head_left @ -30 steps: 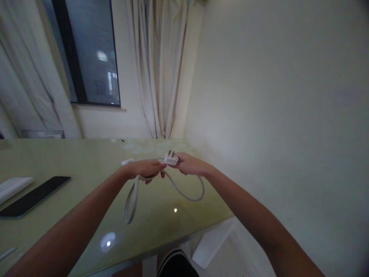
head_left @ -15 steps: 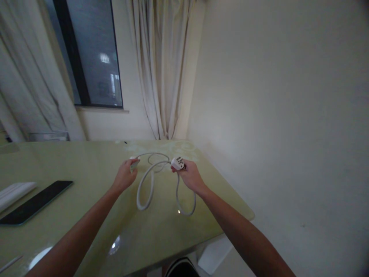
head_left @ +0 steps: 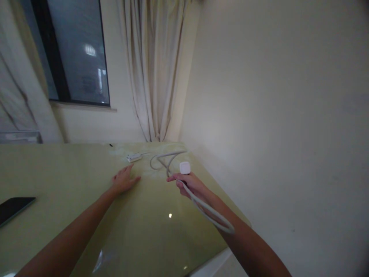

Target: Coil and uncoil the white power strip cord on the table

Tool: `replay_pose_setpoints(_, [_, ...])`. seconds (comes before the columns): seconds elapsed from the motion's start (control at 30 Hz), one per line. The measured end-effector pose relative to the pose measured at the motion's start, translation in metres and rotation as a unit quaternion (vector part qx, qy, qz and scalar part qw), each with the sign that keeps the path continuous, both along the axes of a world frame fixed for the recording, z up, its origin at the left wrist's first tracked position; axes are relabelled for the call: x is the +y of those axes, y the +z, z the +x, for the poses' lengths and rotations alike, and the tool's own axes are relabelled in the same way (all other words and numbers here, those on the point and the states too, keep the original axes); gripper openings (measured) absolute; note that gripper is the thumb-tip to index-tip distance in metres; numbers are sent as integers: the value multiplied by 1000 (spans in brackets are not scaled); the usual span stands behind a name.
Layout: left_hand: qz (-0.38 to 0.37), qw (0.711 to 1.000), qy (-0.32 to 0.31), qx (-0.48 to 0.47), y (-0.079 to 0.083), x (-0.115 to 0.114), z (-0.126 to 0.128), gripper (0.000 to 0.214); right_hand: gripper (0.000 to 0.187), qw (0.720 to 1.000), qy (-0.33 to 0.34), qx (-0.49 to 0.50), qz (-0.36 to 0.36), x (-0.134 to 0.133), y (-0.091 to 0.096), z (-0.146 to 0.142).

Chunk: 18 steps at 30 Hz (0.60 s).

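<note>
My right hand (head_left: pixel 191 185) is closed around a white plug (head_left: pixel 185 167) and its grey-white cable (head_left: pixel 211 213). The plug's smooth back faces me, so its pins are hidden. One loop of the cable hangs down over my right forearm, and more loops lie toward the far right corner of the table. At the cable's other end a small white power strip (head_left: pixel 134 157) rests on the table. My left hand (head_left: pixel 123 181) is just in front of the strip, fingers spread and holding nothing.
The glossy pale green table (head_left: pixel 138 231) meets the wall (head_left: pixel 273 115) along its right side. A dark flat tablet-like object (head_left: pixel 14 209) lies at the left. Far back is a tiny black piece (head_left: pixel 111 145). Curtains (head_left: pixel 155 77) hang behind the table.
My left hand has let go of the power strip, which now lies on the table. My right hand has turned the plug and gathered a cable loop over the forearm. The view has shifted right.
</note>
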<state>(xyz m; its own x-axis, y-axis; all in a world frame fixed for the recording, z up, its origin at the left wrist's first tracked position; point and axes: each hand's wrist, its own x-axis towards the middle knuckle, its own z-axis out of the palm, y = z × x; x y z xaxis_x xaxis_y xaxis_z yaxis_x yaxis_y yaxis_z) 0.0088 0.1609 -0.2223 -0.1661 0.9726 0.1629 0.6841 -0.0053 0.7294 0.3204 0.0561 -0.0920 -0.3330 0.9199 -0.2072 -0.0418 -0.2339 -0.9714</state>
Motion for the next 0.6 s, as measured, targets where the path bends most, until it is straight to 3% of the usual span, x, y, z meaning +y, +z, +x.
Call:
replay_pose_setpoints(0.17, [42, 985, -124, -114, 0, 6, 58, 93, 22, 994, 11, 63, -88, -5, -12, -11])
replay_pose_setpoints(0.33, [61, 961, -189, -191, 17, 9, 103, 78, 27, 979, 81, 141, -123, -24, -8, -28])
replay_pose_setpoints(0.47, [56, 959, -213, -176, 31, 2, 100, 64, 23, 977, 43, 188, -89, -29, -5, -27])
replay_pose_setpoints(0.6, [67, 971, -170, -156, 39, -22, 69, 64, 16, 974, -134, 176, -41, -11, -8, -11])
